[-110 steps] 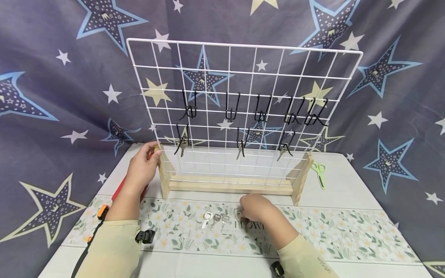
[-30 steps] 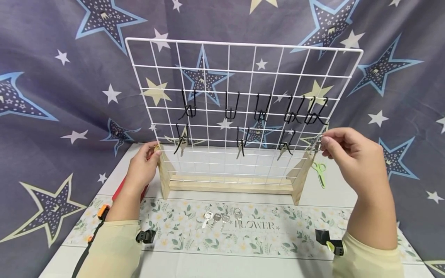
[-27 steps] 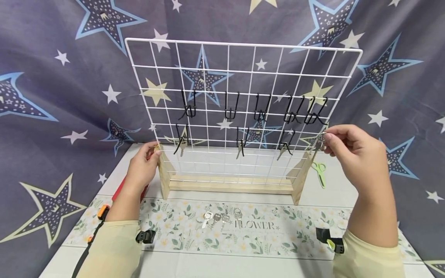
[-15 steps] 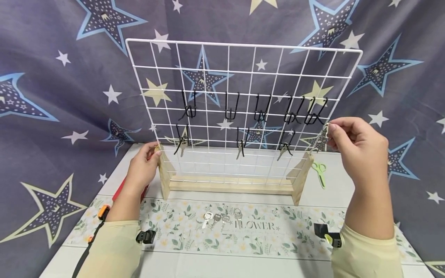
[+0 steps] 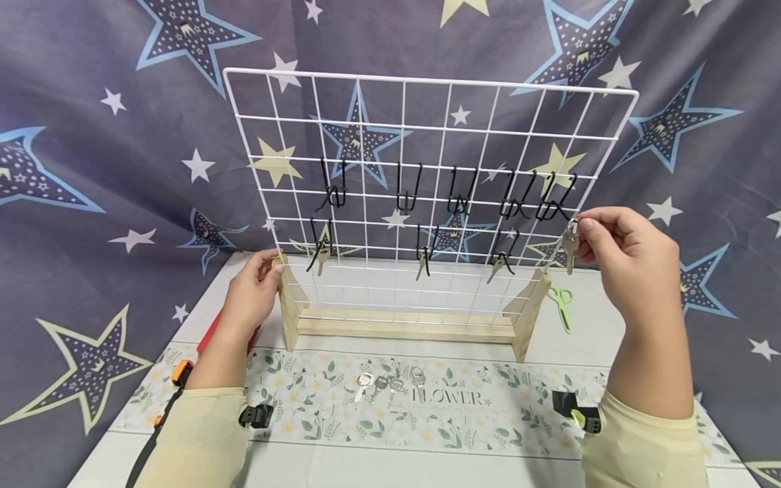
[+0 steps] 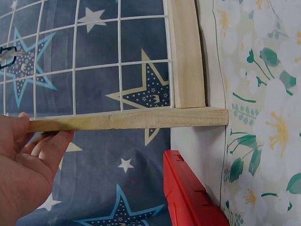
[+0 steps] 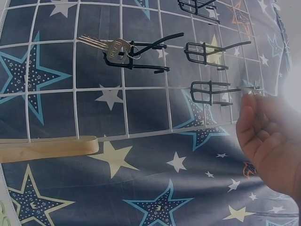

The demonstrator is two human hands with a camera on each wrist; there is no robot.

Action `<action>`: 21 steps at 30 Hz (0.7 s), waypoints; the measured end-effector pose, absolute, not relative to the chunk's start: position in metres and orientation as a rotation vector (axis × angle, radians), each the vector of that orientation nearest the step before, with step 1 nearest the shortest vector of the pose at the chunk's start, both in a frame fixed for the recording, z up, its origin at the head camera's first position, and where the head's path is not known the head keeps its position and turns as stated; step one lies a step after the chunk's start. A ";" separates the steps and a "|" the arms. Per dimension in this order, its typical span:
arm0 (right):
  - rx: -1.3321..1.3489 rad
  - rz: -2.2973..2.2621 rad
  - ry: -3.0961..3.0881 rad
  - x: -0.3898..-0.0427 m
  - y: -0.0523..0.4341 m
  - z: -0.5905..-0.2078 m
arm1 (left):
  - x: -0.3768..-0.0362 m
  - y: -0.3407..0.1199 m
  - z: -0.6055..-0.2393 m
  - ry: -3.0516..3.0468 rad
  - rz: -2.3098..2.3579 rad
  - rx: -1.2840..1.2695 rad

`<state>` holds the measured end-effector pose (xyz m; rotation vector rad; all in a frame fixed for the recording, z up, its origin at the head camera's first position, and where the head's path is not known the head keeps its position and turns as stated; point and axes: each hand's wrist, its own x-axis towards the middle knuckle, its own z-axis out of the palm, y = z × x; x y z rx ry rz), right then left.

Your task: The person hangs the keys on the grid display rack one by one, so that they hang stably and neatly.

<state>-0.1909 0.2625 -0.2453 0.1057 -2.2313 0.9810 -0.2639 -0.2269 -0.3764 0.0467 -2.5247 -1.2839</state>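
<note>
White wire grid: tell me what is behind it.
Behind the white wire grid hangs a dark cloth with stars, seen through the openings. Where the cloth meets the table behind the wooden base is hidden.

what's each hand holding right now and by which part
The right hand pinches a key by its head, blade hanging down beside the wire grid. The left hand grips the top of the rack's left wooden upright.
</note>
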 end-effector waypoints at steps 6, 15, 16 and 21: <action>0.092 0.973 -2.258 -0.198 0.263 -0.247 | -0.263 -0.227 -0.376 -2.528 -1.283 0.055; 0.057 0.981 -2.291 -0.205 0.264 -0.249 | -0.263 -0.227 -0.376 -2.533 -1.286 0.064; 0.053 0.979 -2.293 -0.206 0.264 -0.249 | -0.264 -0.227 -0.376 -2.531 -1.287 0.063; 0.050 0.985 -2.278 -0.211 0.262 -0.249 | -0.264 -0.227 -0.376 -2.530 -1.281 0.059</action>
